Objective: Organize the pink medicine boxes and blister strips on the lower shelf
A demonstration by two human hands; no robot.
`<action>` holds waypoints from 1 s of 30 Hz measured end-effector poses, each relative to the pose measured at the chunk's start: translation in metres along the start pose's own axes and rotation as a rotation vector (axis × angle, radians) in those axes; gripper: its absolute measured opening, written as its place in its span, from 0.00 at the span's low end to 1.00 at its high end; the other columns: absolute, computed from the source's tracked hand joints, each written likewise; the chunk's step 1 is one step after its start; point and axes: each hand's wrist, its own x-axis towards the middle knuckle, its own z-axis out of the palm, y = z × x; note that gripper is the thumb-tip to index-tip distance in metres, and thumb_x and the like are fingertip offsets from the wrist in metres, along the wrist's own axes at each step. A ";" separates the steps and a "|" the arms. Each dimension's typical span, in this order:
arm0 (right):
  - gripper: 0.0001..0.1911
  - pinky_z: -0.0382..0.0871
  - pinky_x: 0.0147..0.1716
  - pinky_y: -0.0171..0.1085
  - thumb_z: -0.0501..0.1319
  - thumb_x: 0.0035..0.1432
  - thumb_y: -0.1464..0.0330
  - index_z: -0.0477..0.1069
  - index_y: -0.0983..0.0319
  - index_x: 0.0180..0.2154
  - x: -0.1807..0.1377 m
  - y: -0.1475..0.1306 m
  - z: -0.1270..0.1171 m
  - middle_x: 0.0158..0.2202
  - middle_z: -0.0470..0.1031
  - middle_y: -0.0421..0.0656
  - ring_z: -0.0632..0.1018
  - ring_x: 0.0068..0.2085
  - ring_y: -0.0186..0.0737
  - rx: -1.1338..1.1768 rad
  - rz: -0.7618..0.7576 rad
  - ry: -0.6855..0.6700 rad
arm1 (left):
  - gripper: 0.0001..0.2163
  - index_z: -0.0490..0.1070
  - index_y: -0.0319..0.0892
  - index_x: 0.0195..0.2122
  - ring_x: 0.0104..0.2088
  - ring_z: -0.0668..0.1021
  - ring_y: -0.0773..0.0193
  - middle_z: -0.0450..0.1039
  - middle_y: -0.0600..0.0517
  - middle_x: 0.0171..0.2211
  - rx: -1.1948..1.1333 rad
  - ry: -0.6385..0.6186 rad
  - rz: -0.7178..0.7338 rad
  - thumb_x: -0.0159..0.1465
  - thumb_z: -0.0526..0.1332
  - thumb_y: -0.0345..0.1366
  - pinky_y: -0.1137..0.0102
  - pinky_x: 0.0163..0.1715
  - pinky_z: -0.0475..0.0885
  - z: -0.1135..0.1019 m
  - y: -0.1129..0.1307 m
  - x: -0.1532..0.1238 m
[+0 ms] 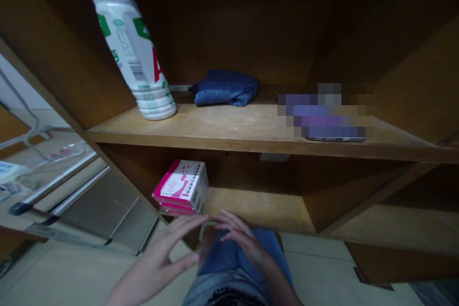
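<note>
My left hand (161,258) and my right hand (240,236) hover low in the picture, above my knee in blue jeans (236,263). Both have their fingers spread and hold nothing; their fingertips nearly meet. Just beyond them, on the lower wooden shelf (258,210), lies a small stack of pink and white boxes (182,189), closest to my left hand's fingertips. On the upper shelf (233,129) stand a white bottle with a green cap (132,52), a folded blue cloth (225,88) and a flat device (333,126) that is blurred out.
The wooden cabinet has a slanted divider (373,196) on the lower right. Left of the cabinet are metal bars (71,186) and a grey panel (103,210). Pale floor (71,272) lies under my hands.
</note>
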 end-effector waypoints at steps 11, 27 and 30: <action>0.32 0.40 0.64 0.52 0.58 0.58 0.55 0.51 0.50 0.62 0.057 -0.016 0.043 0.67 0.47 0.38 0.49 0.66 0.45 -0.481 -0.229 -0.045 | 0.30 0.50 0.46 0.63 0.60 0.64 0.46 0.55 0.40 0.61 0.556 0.453 -0.091 0.62 0.53 0.50 0.51 0.53 0.65 -0.017 -0.069 0.017; 0.35 0.50 0.61 0.53 0.59 0.56 0.52 0.55 0.54 0.61 0.048 -0.016 0.041 0.65 0.54 0.42 0.56 0.64 0.49 -0.222 -0.292 0.111 | 0.25 0.61 0.46 0.58 0.57 0.67 0.49 0.59 0.43 0.58 0.448 0.590 -0.027 0.60 0.57 0.47 0.53 0.54 0.66 0.004 -0.008 0.039; 0.34 0.53 0.60 0.52 0.59 0.55 0.51 0.58 0.55 0.60 0.036 -0.021 0.031 0.63 0.58 0.44 0.60 0.63 0.50 -0.153 -0.299 0.181 | 0.26 0.60 0.47 0.58 0.59 0.65 0.48 0.57 0.43 0.60 0.407 0.583 -0.008 0.60 0.58 0.48 0.51 0.54 0.65 0.019 0.006 0.047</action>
